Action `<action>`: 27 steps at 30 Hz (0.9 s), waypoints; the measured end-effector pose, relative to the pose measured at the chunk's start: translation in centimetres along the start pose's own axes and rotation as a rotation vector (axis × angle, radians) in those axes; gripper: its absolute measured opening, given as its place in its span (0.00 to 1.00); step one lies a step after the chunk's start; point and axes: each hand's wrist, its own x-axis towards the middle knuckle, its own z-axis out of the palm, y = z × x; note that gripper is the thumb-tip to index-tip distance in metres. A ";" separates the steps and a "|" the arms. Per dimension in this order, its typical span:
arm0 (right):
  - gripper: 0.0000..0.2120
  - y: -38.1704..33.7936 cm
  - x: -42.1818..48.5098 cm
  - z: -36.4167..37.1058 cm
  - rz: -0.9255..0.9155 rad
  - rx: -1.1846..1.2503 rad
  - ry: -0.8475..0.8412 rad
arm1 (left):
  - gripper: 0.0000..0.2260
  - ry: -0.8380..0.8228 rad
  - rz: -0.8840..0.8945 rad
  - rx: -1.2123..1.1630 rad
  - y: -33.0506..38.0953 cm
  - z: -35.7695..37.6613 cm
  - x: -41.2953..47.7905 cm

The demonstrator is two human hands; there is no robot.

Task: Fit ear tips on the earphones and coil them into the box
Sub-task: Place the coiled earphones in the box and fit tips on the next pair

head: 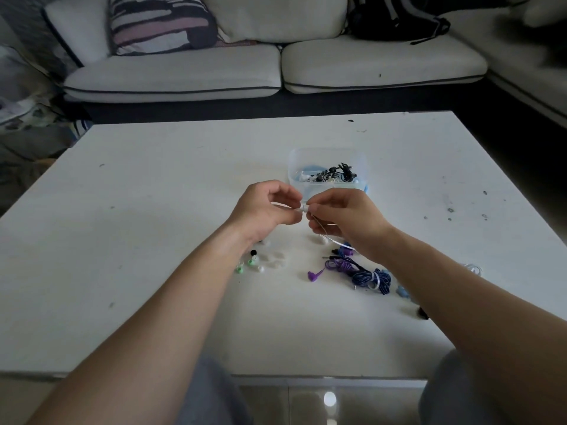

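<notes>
Above the middle of the white table [153, 240], my right hand [346, 214] pinches a white earbud [304, 207], and its thin white cable [333, 237] trails down under my palm. My left hand [264, 207] pinches a small white ear tip [297, 210] against the earbud's end. Just behind my hands stands the clear plastic box [326, 154] with black, white and blue earphones inside. Loose ear tips [260, 263] in white, green and black lie under my left wrist. A coiled purple earphone [340, 266] and a tied dark blue one [372, 279] lie under my right forearm.
A pale sofa [276, 69] with a striped cushion [159, 23] and a black bag [395, 19] runs behind the table. More earphone pieces [423, 312] lie near my right forearm. My knees sit at the table's near edge.
</notes>
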 end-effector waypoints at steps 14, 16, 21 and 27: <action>0.01 -0.1 0.1 -0.1 -0.034 -0.052 0.023 | 0.15 -0.010 0.058 -0.004 0.6 0.5 -0.2; 0.02 -0.2 0.1 -0.1 -0.037 -0.052 0.026 | 0.15 -0.012 0.063 -0.013 0.6 0.6 -0.2; 0.01 -0.3 0.0 -0.2 -0.053 -0.061 0.030 | 0.15 0.002 0.057 -0.018 0.3 0.4 0.0; 0.03 -0.2 0.1 -0.2 -0.055 -0.057 0.043 | 0.15 -0.003 0.064 -0.016 0.2 0.6 0.1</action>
